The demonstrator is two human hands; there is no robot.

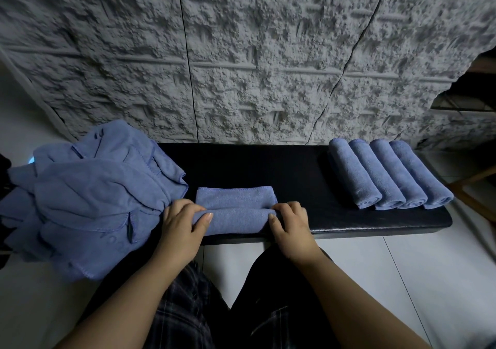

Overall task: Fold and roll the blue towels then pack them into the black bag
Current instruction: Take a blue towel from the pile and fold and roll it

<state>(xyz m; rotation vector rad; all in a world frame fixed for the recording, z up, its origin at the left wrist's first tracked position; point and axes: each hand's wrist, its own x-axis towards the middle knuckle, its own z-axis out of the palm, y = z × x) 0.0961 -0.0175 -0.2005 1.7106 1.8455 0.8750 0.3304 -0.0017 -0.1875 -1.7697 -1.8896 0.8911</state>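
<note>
Rightly, you curled your left hand (180, 221) and right hand (290, 221) around the towel (236, 214), gripping both ends to roll evenly.

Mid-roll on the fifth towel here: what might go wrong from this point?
The towel being rolled sits near the bench's front edge, so it may slip off. The left hand and right hand grip only its ends, so the middle may loosen. The unfolded pile overhangs the bench and may slide down.
</note>
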